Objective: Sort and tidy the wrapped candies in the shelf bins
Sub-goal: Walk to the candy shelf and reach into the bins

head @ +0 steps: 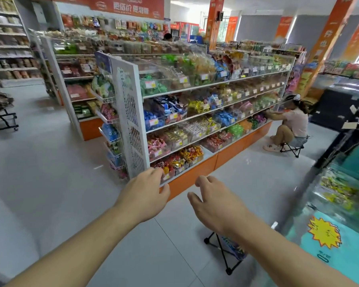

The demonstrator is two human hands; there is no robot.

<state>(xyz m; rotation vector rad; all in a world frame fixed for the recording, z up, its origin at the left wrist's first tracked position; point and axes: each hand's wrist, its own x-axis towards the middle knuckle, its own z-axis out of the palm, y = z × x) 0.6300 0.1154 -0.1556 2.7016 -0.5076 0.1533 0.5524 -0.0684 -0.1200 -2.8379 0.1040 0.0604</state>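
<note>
A white shelf unit with an orange base runs from the centre toward the right. Its tiers carry clear bins of wrapped candies in green, blue, yellow, red and pink. My left hand reaches forward in front of the shelf's near lower corner, fingers loosely curled, holding nothing; whether it touches the shelf I cannot tell. My right hand hovers beside it over the floor, fingers relaxed and empty. Both hands are well short of the bins higher up.
A folding stool stands on the grey floor under my right forearm. A person sits on another stool at the shelf's far end. A glass-topped freezer lines the right side. More shelves stand far left.
</note>
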